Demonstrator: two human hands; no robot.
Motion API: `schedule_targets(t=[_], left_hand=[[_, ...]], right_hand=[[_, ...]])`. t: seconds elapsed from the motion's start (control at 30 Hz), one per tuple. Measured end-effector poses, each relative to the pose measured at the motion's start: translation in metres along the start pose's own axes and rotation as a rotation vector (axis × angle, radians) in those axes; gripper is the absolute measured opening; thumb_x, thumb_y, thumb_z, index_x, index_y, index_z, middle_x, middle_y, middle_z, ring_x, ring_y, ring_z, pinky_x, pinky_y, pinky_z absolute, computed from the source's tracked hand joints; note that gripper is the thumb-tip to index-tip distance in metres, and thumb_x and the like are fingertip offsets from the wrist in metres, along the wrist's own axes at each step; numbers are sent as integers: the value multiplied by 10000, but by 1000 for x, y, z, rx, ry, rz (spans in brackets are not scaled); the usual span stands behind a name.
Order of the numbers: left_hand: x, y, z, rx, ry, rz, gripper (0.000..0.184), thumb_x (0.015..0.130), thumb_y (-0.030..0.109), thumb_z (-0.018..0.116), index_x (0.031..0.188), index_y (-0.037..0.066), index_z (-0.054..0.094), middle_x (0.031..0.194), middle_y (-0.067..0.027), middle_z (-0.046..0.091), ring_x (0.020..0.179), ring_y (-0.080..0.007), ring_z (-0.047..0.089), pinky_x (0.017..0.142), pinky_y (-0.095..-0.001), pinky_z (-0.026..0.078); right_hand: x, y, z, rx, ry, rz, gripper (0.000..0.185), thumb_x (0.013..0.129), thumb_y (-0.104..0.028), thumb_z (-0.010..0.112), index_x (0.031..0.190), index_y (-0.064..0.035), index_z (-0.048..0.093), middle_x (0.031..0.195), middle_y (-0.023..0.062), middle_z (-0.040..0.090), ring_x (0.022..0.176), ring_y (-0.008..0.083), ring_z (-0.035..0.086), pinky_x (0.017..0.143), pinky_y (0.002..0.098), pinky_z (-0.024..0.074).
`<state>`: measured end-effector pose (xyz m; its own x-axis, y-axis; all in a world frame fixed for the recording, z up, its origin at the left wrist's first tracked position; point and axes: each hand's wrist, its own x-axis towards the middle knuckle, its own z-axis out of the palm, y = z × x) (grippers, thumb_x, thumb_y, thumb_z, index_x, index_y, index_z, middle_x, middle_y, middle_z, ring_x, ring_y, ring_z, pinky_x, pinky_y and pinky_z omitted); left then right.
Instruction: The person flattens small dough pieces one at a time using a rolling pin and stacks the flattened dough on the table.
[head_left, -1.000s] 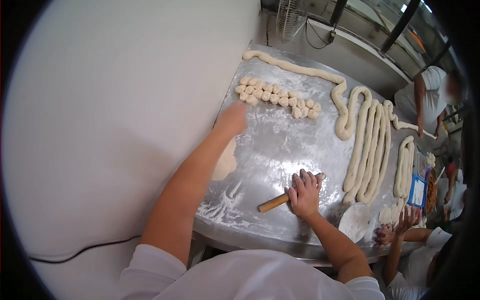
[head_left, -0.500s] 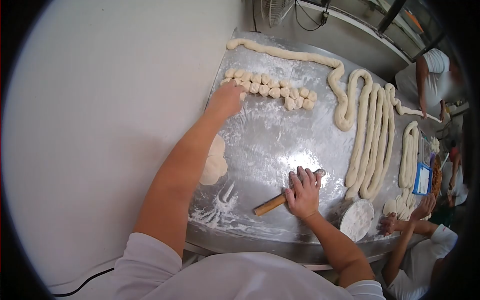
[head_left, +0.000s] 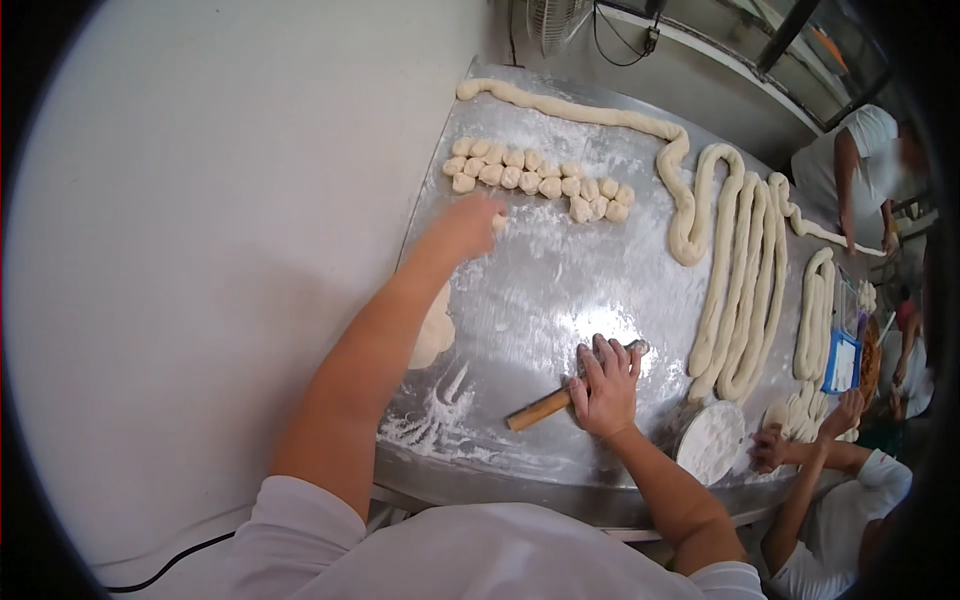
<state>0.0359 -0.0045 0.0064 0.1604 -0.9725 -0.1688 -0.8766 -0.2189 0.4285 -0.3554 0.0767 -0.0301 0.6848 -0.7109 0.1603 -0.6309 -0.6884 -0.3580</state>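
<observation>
My left hand (head_left: 472, 226) is closed round a small dough ball (head_left: 499, 222), whose pale edge shows at the fingertips. Just beyond it, rows of dough balls (head_left: 530, 180) lie on the floured steel table (head_left: 520, 300). Beneath my left forearm, flattened dough rounds (head_left: 432, 335) are partly hidden. My right hand (head_left: 605, 385) rests on a wooden rolling pin (head_left: 540, 410), fingers spread over it, with the pin lying at a slant on the table.
A bowl of flour (head_left: 711, 443) stands right of my right arm. Long dough ropes (head_left: 740, 280) lie folded at the right, one stretching along the far edge. Co-workers work at the right, near a blue-framed tray (head_left: 843, 362). A wall (head_left: 220, 200) borders the left side.
My left hand has drawn back from the rows of dough balls toward me, carrying one ball. My right hand and the rolling pin have stayed in place.
</observation>
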Motion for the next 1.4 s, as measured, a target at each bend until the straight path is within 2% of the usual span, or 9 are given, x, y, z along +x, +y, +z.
schedule_targets(t=[0.3, 0.5, 0.6, 0.7, 0.8, 0.9, 1.0, 1.2, 1.4], left_hand=[[-108, 70, 30, -75, -301, 130, 363, 872, 36, 754, 1230, 92, 740, 1206, -143, 724, 1127, -394, 715, 951, -488, 576], [-84, 77, 61, -277, -104, -9, 314, 1035, 328, 712, 1143, 35, 743, 996, -175, 748, 983, -401, 746, 843, -514, 595], [-79, 84, 107, -10, 228, 154, 322, 1078, 360, 651, 1031, 53, 736, 924, -172, 752, 908, -392, 745, 781, -529, 584], [-63, 85, 117, 62, 212, 202, 335, 1098, 346, 615, 948, 62, 713, 923, -166, 757, 876, -382, 741, 759, -548, 571], [-48, 87, 107, 95, 96, 219, 393, 1111, 398, 566, 1014, 55, 733, 1002, -186, 775, 976, -388, 750, 838, -551, 571], [-52, 86, 99, -172, 109, 26, 398, 1085, 432, 602, 1046, 60, 737, 1008, -185, 777, 1007, -399, 747, 897, -543, 572], [-75, 78, 96, -53, 228, -145, 340, 1015, 402, 728, 1100, 73, 748, 1023, -177, 783, 1052, -395, 748, 971, -515, 567], [-135, 70, 70, -450, -261, -131, 329, 896, 230, 878, 1150, 58, 760, 1113, -205, 790, 1033, -404, 754, 907, -490, 594], [-163, 72, 72, -157, -420, 3, 342, 921, 351, 808, 1071, 45, 834, 1092, -245, 800, 1023, -426, 775, 918, -485, 613]], right_hand=[[-2, 1, 2, 3, 35, -26, 554, 947, -362, 726, 1412, -64, 689, 1534, 218, 573, 1437, 445, 494, 1276, 684, 217], [-1, 0, 0, 1, 15, -15, 550, 958, -368, 707, 1416, -64, 686, 1532, 221, 572, 1437, 447, 491, 1269, 685, 224], [-1, -1, 0, -12, 24, -23, 549, 962, -372, 700, 1416, -63, 686, 1531, 223, 572, 1435, 448, 491, 1265, 685, 227], [-2, 0, 3, -12, 31, -24, 540, 966, -368, 695, 1410, -60, 689, 1530, 221, 573, 1431, 448, 493, 1264, 686, 228], [-3, -1, 1, 4, 14, -7, 521, 982, -337, 675, 1433, -76, 673, 1547, 207, 557, 1455, 442, 467, 1286, 673, 193], [-5, 1, 4, 3, 36, -30, 518, 985, -334, 675, 1433, -75, 673, 1548, 206, 557, 1454, 442, 467, 1288, 667, 197], [-7, 2, 7, -31, 78, -54, 534, 973, -368, 707, 1416, -71, 687, 1542, 206, 567, 1427, 439, 496, 1268, 684, 235], [-25, 4, 2, -69, 8, -128, 512, 1029, -332, 655, 1458, -54, 646, 1579, 218, 532, 1461, 467, 464, 1271, 700, 229], [10, -21, 7, -132, -145, -88, 612, 1063, -390, 586, 1575, -55, 559, 1683, 243, 435, 1540, 480, 388, 1282, 691, 214]])
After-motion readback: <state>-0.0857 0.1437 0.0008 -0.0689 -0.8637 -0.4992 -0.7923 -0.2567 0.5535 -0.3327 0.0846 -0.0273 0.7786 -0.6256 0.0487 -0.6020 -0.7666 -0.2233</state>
